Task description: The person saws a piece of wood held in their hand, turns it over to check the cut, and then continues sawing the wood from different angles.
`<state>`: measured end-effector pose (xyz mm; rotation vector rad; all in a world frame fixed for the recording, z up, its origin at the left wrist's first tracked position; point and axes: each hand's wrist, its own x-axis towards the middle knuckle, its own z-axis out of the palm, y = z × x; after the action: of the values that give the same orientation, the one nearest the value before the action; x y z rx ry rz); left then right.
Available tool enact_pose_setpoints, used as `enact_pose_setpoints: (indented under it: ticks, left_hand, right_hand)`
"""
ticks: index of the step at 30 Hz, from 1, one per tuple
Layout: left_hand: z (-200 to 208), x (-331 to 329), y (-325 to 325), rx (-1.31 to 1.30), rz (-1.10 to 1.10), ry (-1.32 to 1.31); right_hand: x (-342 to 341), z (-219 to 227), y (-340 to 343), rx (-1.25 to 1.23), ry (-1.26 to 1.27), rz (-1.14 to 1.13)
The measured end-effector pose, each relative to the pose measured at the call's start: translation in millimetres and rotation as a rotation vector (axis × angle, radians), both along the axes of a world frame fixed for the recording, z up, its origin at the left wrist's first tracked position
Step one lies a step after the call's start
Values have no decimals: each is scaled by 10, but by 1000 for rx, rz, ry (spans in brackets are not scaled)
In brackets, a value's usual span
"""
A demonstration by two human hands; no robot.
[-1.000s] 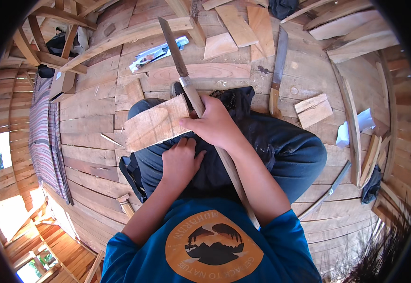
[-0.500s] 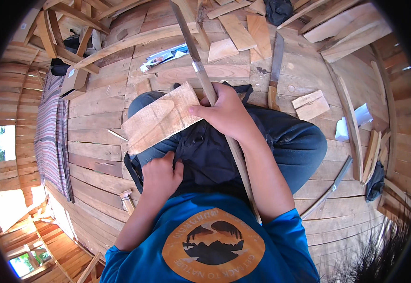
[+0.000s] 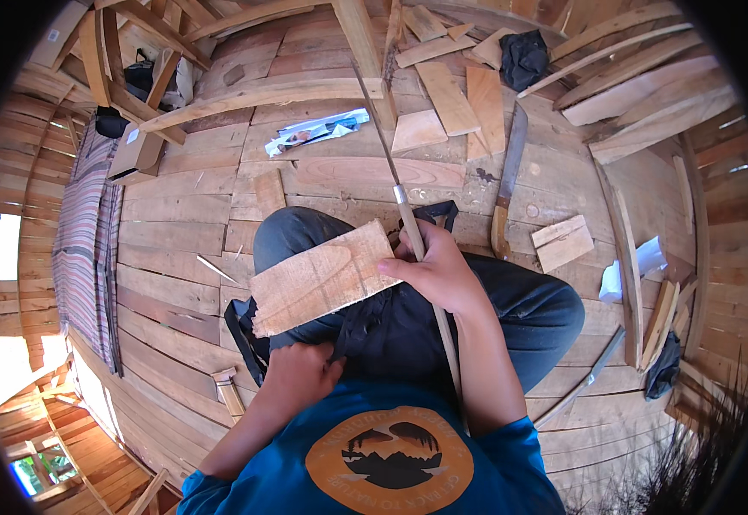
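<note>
My right hand (image 3: 438, 266) is closed round the wooden handle of a long-handled knife (image 3: 398, 196), whose narrow blade points away from me past a metal collar. The handle's rear runs down along my forearm. Under the thumb of that same hand is a pale rough-sawn wooden board (image 3: 318, 279), tilted over my left knee. Close below the board's near edge, my left hand (image 3: 301, 375) rests in my lap with curled fingers, against black cloth (image 3: 391, 330). What those fingers hold, if anything, is hidden.
A machete (image 3: 508, 184) lies beyond my right knee, near a small wood block (image 3: 563, 243). Offcut boards (image 3: 447, 99) and a wooden frame beam (image 3: 262, 93) are farther off. Another long-handled knife (image 3: 584, 382) lies at right. A hammer-like tool (image 3: 229, 390) sits at left.
The view has shifted, so the floor things sit lower. The board now lies flatter across my left knee. My left hand has lowered into my lap; the right keeps its hold.
</note>
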<state>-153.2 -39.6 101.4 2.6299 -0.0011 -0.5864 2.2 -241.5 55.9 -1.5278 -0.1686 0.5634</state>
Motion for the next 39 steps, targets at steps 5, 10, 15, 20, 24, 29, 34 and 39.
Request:
enact_pose_setpoints:
  ticks: [5,10,15,20,24,29,34,39]
  left_hand:
    - [352,502,131,-235,84,-244]
    - [-39,1241,269,81,74,-636]
    - [-451,1536,370,185,63,-604]
    - [-466,1718,429,162,10,-670]
    - [-411,1833,488,191,30,-623]
    - [-475,1829,435,109,120,-581]
    - [-510,1813,415,121,156,-612]
    - [-545,1806,370,232,186,-667]
  right_hand:
    - [189,-168,15,64,205,-93]
    - [471,-277,-3,81,333,-199]
    - [566,-343,87,39,311,-213]
    - [580,-366,109,-80,278,-217]
    - [510,-390,114,-116,179,-174]
    - [420,-374,105,-209,105,-168]
    - [284,-337,-146,-121,157,-212]
    - [-79,55,-421,0,259,-78]
